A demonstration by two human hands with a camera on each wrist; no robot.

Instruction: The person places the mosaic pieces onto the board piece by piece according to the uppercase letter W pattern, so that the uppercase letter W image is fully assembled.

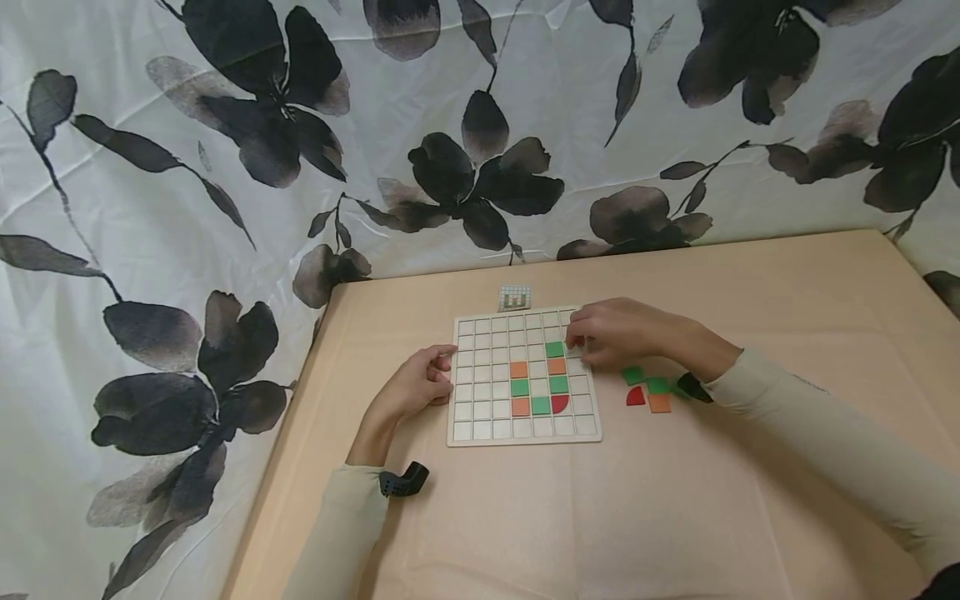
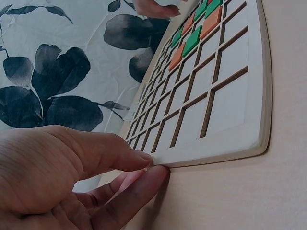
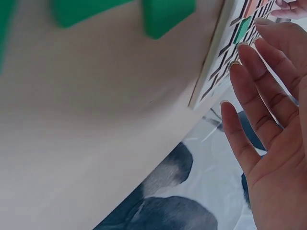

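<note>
Head view: left hand pinching grid board; right hand hovering over board's edge, fingers loosely parting; black wrist mount crowding green tiles on worktop.

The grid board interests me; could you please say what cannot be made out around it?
Head view: the right grip covers part of the grid board near its right edge.
Head view: the small gridded card has markings too small to read.
Right wrist view: the foreground green tiles are blurred and cut off by the top edge.
</note>
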